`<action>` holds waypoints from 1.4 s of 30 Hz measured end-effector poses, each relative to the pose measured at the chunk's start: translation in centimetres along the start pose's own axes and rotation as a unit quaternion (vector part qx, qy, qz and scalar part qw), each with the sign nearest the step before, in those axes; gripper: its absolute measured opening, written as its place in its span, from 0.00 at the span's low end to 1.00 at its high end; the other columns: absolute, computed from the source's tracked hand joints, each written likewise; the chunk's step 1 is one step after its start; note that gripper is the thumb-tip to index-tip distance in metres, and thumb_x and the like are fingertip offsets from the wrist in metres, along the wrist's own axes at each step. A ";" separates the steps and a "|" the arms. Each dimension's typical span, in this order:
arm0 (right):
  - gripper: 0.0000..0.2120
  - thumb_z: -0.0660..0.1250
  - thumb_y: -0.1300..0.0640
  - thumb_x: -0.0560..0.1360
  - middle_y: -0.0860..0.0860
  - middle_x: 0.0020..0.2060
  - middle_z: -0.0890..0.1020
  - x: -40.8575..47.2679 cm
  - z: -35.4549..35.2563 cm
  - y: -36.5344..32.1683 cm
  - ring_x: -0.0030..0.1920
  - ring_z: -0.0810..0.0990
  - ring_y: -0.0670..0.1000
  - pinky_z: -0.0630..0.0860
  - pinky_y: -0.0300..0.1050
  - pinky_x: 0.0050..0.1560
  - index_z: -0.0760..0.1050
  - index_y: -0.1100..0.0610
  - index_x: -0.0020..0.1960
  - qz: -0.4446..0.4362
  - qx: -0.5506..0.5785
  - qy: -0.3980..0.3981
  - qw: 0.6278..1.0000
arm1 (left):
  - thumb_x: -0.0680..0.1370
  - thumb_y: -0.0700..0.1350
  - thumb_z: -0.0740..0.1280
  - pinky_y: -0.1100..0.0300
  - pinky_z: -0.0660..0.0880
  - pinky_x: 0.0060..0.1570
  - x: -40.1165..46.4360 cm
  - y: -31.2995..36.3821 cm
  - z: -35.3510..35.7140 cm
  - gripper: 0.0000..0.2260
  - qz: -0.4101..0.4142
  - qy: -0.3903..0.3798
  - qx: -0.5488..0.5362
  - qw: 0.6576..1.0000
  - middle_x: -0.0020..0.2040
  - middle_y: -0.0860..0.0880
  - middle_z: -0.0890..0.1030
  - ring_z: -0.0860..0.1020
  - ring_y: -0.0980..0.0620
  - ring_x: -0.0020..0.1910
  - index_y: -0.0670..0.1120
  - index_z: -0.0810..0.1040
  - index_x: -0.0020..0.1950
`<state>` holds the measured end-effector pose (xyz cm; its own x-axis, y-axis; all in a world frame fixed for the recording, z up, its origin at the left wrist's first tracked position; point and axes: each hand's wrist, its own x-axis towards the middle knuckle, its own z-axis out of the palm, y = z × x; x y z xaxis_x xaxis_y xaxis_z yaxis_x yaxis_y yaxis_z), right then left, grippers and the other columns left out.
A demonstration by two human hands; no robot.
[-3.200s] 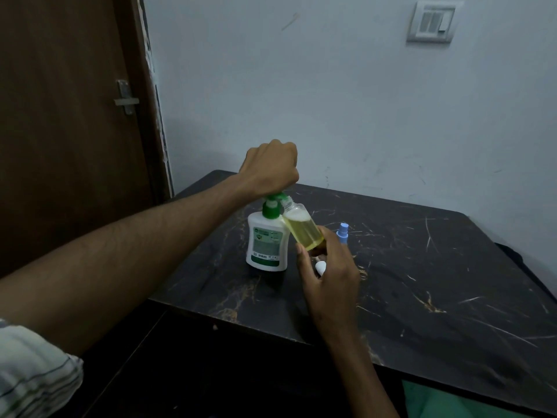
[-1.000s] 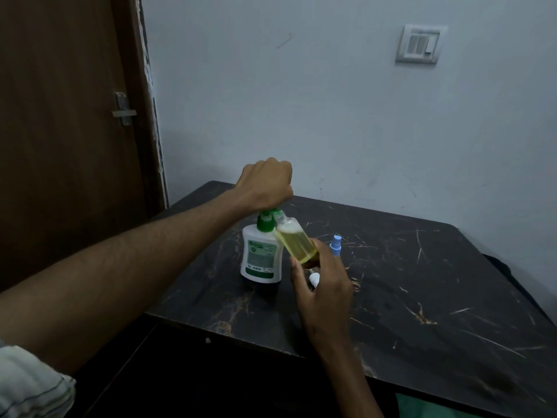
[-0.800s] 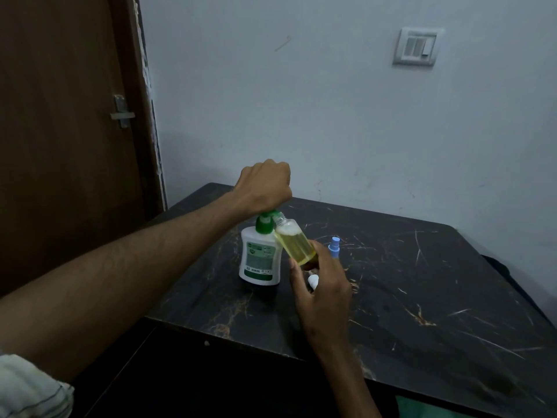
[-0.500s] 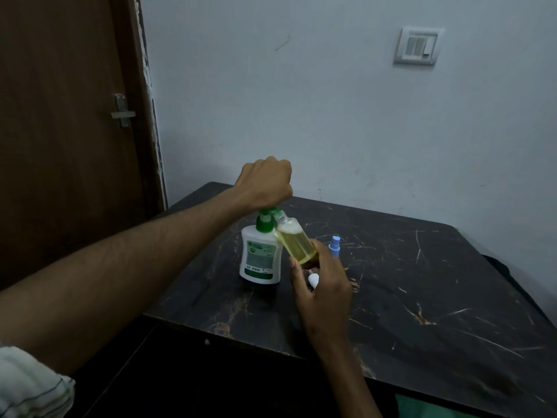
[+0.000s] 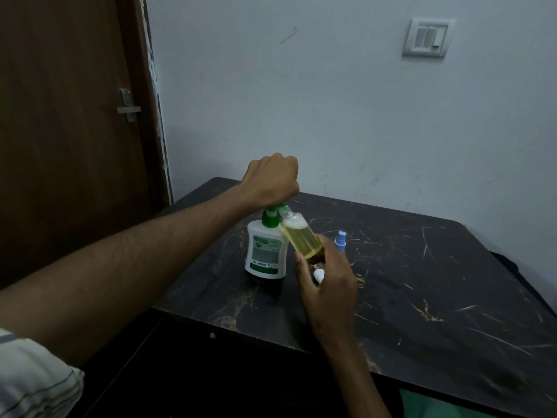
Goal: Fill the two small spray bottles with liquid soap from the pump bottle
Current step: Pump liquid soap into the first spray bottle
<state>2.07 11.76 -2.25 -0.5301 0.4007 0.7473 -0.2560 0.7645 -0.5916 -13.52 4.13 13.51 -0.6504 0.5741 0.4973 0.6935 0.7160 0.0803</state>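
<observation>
A white pump bottle (image 5: 265, 251) with a green pump head stands on the dark marble table (image 5: 422, 282). My left hand (image 5: 272, 181) is closed in a fist on top of the pump head. My right hand (image 5: 327, 277) holds a small clear spray bottle (image 5: 301, 238), tilted, its open neck up against the pump nozzle. It is mostly full of yellow soap with foam on top. A white cap (image 5: 318, 274) is tucked in the same hand. A light blue spray top (image 5: 341, 240) shows just behind my right hand; what it sits on is hidden.
A brown door (image 5: 69, 131) with a metal latch is at the left. The pale wall behind carries a switch plate (image 5: 426, 37). The table's near edge runs diagonally below my right wrist. Something green (image 5: 437, 405) lies under the table edge at the bottom right.
My left fist bobs slightly up and down on the pump head. The tilted bottle stays at the nozzle in my right hand. The view shifts a little.
</observation>
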 end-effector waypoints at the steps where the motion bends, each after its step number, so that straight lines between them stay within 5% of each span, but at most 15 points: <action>1: 0.19 0.69 0.49 0.78 0.47 0.52 0.80 0.0 0.0 0.0 0.49 0.78 0.45 0.79 0.43 0.49 0.75 0.53 0.67 0.000 -0.001 0.000 1.000 | 0.77 0.40 0.64 0.47 0.79 0.49 -0.1 0.0 0.0 0.05 -0.001 0.000 -0.001 1.000 0.47 0.45 0.81 0.80 0.44 0.44 0.44 0.78 0.50; 42: 0.17 0.70 0.51 0.78 0.46 0.50 0.80 -0.1 -0.1 0.0 0.47 0.78 0.45 0.76 0.39 0.47 0.76 0.52 0.65 -0.009 0.008 0.009 1.000 | 0.75 0.40 0.65 0.49 0.76 0.45 0.1 -0.1 -0.2 0.07 -0.008 0.011 0.000 1.000 0.48 0.45 0.81 0.80 0.44 0.44 0.43 0.79 0.52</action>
<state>2.21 11.84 -2.27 -0.5105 0.3963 0.7631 -0.2780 0.7637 -0.5826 -13.65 4.03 13.69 -0.6539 0.5545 0.5148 0.6838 0.7242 0.0885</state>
